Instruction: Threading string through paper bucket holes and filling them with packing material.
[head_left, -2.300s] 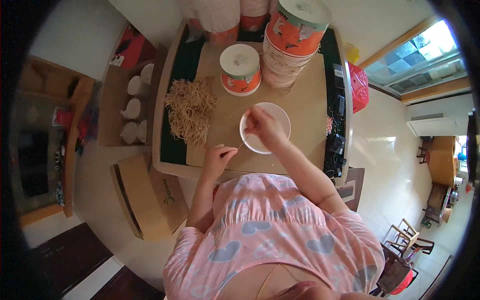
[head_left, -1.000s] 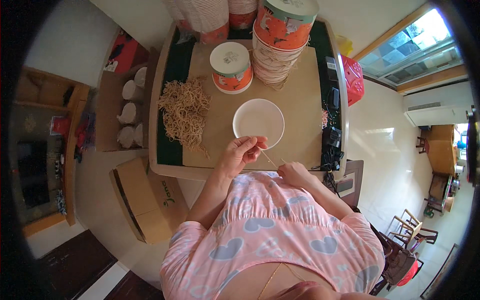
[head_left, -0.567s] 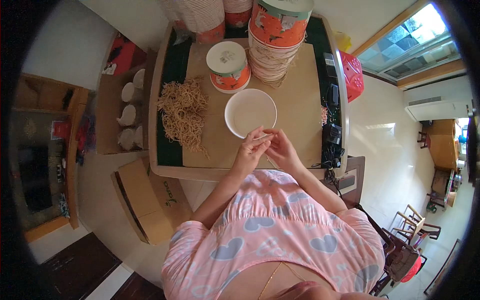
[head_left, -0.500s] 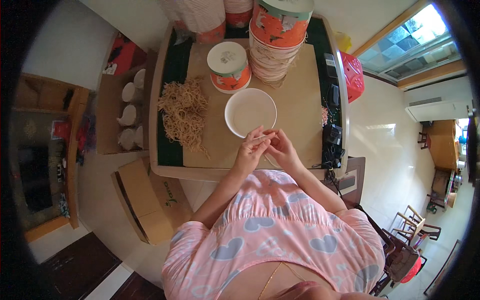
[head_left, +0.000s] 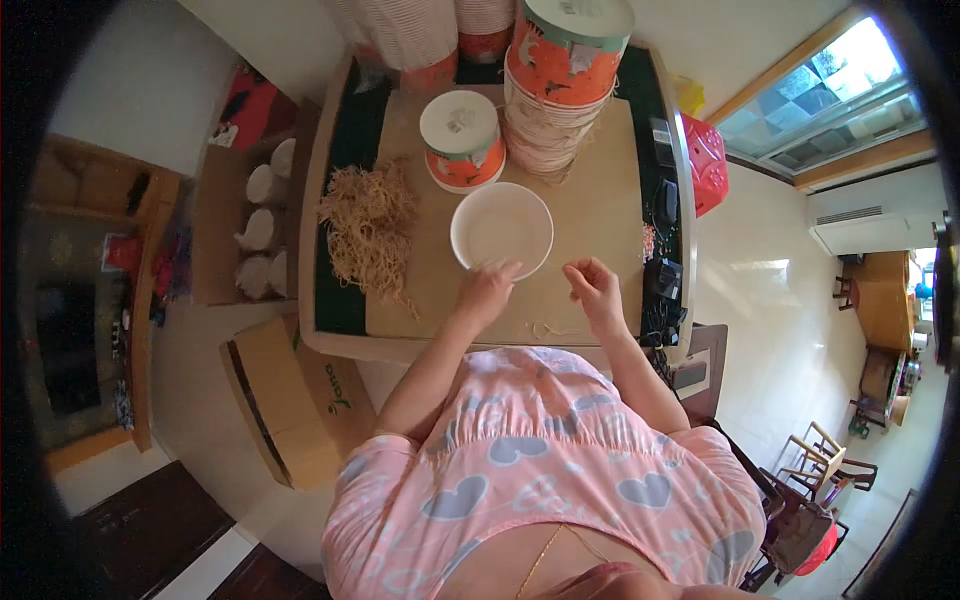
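**A:** So what's sitting on the table (head_left: pixel 600 220)?

**B:** A white bowl (head_left: pixel 501 229) in the middle, and it looks empty. Just beyond it stands a lidded orange tub (head_left: pixel 460 140) with a white top, and to the right of that a tall stack of bowls (head_left: pixel 555 110) with another orange tub on top. More stacked cups line the far edge. A heap of tan string-like fibres (head_left: pixel 368 230) lies left of the bowl.

**A:** And the person's hands?

**B:** The left hand (head_left: pixel 487 288) is curled, fingertips touching the near rim of the bowl. The right hand (head_left: pixel 592 285) sits just right of the bowl, fingers pinched narrow; can't tell if it's holding a strand. A thin looped strand (head_left: pixel 550 328) lies on the table near the edge, between the two wrists.

**A:** Any boxes around?

**B:** A brown cardboard box (head_left: pixel 290 400) on the floor at the near left, an open carton of white pieces (head_left: pixel 262 225) further left, and a red plastic stool (head_left: pixel 705 165) off to the right.
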